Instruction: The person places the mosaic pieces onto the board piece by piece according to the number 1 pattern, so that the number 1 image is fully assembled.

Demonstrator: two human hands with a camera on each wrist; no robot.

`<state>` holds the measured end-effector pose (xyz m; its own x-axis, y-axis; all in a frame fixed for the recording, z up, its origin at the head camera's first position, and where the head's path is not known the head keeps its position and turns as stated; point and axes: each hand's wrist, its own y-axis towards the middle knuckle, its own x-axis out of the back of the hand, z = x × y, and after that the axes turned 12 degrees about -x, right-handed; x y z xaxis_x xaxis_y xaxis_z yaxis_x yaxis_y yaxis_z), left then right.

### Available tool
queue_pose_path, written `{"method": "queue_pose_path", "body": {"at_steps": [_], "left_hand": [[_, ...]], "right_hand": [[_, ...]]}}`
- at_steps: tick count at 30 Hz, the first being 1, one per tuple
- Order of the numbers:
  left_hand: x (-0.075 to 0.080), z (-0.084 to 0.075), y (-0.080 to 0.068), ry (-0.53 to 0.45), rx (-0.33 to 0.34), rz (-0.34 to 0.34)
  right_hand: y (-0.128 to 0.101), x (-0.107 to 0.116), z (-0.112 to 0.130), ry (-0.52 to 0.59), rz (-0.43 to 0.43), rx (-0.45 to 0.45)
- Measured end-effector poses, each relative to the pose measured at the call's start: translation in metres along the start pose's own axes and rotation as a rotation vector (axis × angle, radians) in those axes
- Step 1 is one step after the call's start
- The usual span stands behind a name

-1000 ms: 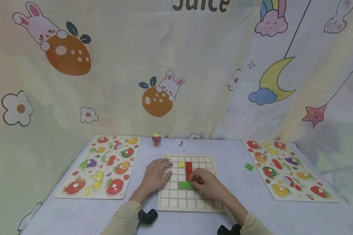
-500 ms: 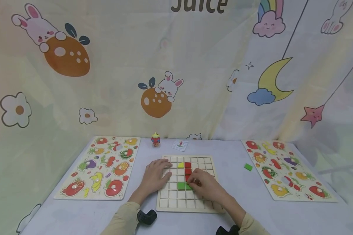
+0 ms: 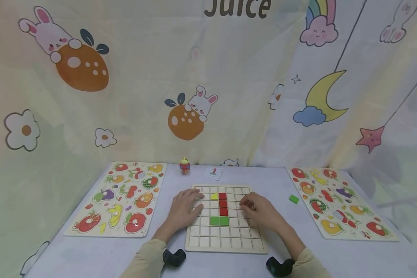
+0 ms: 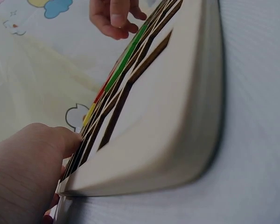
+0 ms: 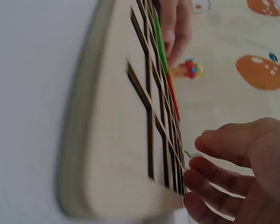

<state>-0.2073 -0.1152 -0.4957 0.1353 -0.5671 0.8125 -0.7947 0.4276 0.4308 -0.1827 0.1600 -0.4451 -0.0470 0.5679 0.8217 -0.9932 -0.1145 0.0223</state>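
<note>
A pale wooden grid board (image 3: 226, 248) lies at the middle of the table. In it sit a yellow square tile (image 3: 214, 196), a column of red tiles (image 3: 222, 203) and two green tiles (image 3: 219, 221) side by side. My left hand (image 3: 185, 207) rests on the board's left edge, thumb extended over the grid; its fingers are partly hidden in the left wrist view. Over the board's right side is my right hand (image 3: 261, 210), its fingers loosely bent with nothing between them, as the right wrist view (image 5: 238, 172) also shows. One loose green tile (image 3: 294, 199) lies to the right.
Fruit puzzle boards lie at the left (image 3: 116, 200) and right (image 3: 340, 204). A small toy figure (image 3: 185, 166) and a printed pattern card (image 3: 213, 173) are behind the grid board. A printed cloth (image 3: 135, 77) hangs along the table's far side.
My right hand has left the green tile beside its neighbour and moved right, uncovering the green pair and the lowest red tile. My left hand stays on the board's edge.
</note>
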Motion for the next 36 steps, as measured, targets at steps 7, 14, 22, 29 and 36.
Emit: {"method": "queue_pose_path", "body": {"at_steps": [7, 14, 22, 29, 36], "left_hand": [[0.001, -0.001, 0.0, -0.005, -0.002, -0.003], [0.0, -0.001, 0.0, 0.008, -0.01, -0.012], [0.0, -0.002, 0.0, 0.001, -0.017, -0.017], [0.001, -0.002, 0.0, 0.001, -0.018, -0.016], [0.002, -0.003, 0.0, -0.005, -0.01, -0.014]], "right_hand": [[0.006, 0.018, -0.02, -0.004, -0.012, -0.067], [0.01, 0.028, -0.034, -0.025, -0.038, -0.108], [0.011, 0.038, -0.05, -0.076, -0.097, -0.164], [0.011, 0.05, -0.072, -0.13, -0.13, -0.235], [0.009, 0.061, -0.089, -0.144, -0.157, -0.269]]}}
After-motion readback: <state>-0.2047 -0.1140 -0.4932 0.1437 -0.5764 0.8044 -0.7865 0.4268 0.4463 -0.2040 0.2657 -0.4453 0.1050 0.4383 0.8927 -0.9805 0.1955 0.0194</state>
